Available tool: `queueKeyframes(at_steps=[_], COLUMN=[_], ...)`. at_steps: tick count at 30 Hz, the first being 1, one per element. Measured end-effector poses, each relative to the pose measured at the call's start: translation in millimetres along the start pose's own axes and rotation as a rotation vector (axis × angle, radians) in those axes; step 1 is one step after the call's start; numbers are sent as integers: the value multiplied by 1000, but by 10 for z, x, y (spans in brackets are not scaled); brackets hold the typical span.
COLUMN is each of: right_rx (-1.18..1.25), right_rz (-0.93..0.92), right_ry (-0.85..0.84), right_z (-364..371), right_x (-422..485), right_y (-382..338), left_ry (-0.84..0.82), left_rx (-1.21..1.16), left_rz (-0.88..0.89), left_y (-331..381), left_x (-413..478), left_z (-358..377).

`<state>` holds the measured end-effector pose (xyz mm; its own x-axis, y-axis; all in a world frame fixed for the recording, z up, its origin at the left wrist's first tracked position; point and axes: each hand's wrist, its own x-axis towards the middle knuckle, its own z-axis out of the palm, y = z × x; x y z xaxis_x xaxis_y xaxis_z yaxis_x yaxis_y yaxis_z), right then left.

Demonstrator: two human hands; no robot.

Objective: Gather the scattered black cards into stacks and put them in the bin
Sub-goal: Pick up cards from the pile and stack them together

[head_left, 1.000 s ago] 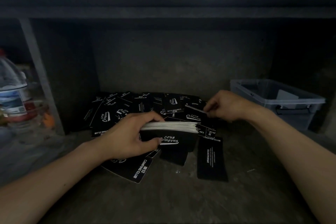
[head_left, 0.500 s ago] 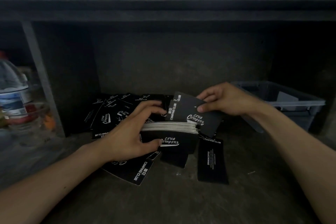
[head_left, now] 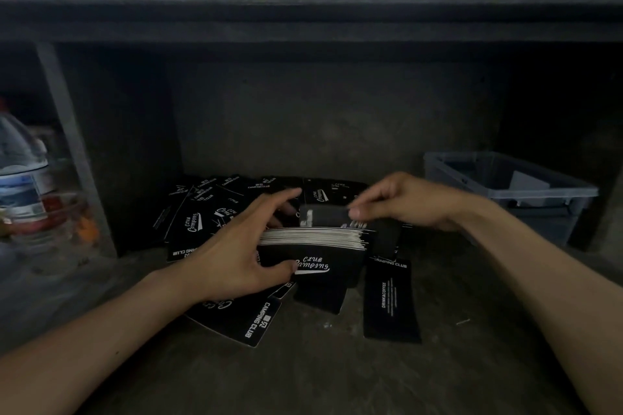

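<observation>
A thick stack of black cards (head_left: 313, 241) stands on edge on the concrete floor, white edges up. My left hand (head_left: 236, 256) grips it, thumb on the front face and fingers over the back. My right hand (head_left: 401, 200) pinches a single black card (head_left: 325, 216), blurred, right over the top of the stack. Several loose black cards (head_left: 215, 216) with white "Camping Club" print lie scattered behind and to the left, and more (head_left: 391, 303) lie flat in front. The grey plastic bin (head_left: 546, 194) sits at the right against the wall.
A concrete ledge (head_left: 303, 10) overhangs the recess. A clear water bottle (head_left: 23, 178) and other blurry items stand at the left behind a metal post (head_left: 74, 145). Bare concrete floor (head_left: 320, 374) lies in front of the cards.
My right hand picked one card from the pile behind, lifted it, and has now brought it down onto the top of the stack. My left hand kept its grip on the stack.
</observation>
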<state>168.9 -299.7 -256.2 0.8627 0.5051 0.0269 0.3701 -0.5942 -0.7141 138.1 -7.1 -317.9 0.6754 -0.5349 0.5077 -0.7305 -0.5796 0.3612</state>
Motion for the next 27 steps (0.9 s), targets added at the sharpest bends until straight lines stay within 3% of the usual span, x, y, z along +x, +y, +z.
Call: queueKeyframes(at_steps=[3,6,8,9,13,19,23,27], right_rx=[103,237,27,-115,-385,-855,-764,-537], right_rz=[47,98,58,7,-108,-22,-81,-28], right_ry=[-140,107,343,365,101,188,250,178], right_z=[123,52,21,42,254,129,89,126], right_x=[48,95,126,143,318,463,382,383], right_y=[-35,1,110,149,235,226,273,338], left_ry=[-21,-32,-20,-13,6,6,-13,-47], left_rx=[7,-29,-9,24,200,158,68,45], left_rz=[58,65,60,58,73,102,95,108], left_y=[-4,32,44,49,67,57,51,53], left_x=[14,20,18,14,-1,-6,4,-1], left_z=[-2,10,9,4,-31,-37,-19,-27])
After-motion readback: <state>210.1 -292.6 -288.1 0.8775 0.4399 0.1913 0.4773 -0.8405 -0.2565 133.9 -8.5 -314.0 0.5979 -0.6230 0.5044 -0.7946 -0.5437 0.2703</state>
